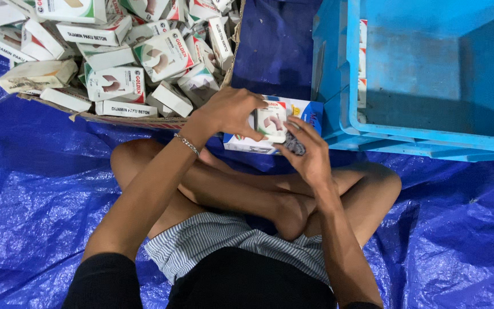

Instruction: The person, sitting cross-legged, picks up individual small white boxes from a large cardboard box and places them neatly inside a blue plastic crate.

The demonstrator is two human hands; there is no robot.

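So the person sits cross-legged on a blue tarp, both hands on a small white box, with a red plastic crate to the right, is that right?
Not quite: the head view shows the plastic crate is blue, not red. The rest holds: cross-legged on the blue tarp, left hand and right hand on the small white box.

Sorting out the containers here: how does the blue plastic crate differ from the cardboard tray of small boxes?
The blue plastic crate is rigid, deep-walled and shows a bare interior; the cardboard tray is brown, shallow, frayed at its edge, and heaped with small white boxes. The crate sits at upper right, the tray at upper left. Both rest on the blue tarpaulin.
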